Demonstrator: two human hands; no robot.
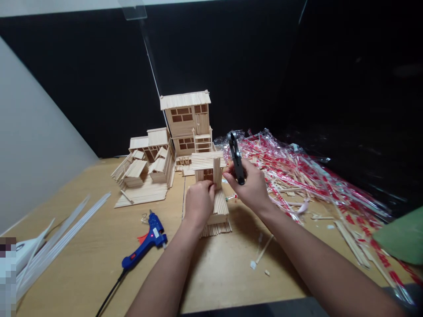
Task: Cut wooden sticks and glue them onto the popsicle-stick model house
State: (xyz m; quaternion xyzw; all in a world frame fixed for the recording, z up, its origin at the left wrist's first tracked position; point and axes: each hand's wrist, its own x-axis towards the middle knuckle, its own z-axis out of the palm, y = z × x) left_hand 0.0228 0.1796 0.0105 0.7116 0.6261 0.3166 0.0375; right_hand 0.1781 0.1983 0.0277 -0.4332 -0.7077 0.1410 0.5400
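A small house model of thin wooden sticks (220, 207) stands near the middle of the table. My left hand (199, 201) is closed at its front wall, with the fingertips against the sticks; what they pinch, if anything, is hidden. Right of the model, my right hand (248, 181) is closed around a dark hand tool (235, 158), which points up and away. The thumb and forefinger of this hand are close to the model's right side. A taller stick house (188, 114) rises behind, and a lower stick building with a yard (145, 169) sits to its left.
A blue glue gun (145, 242) with a black cord lies left of my forearms. White glue sticks (69, 233) lie at the far left. Red and clear wrappers (297, 167) with loose sticks are heaped on the right. A green object (401, 235) is at the right edge.
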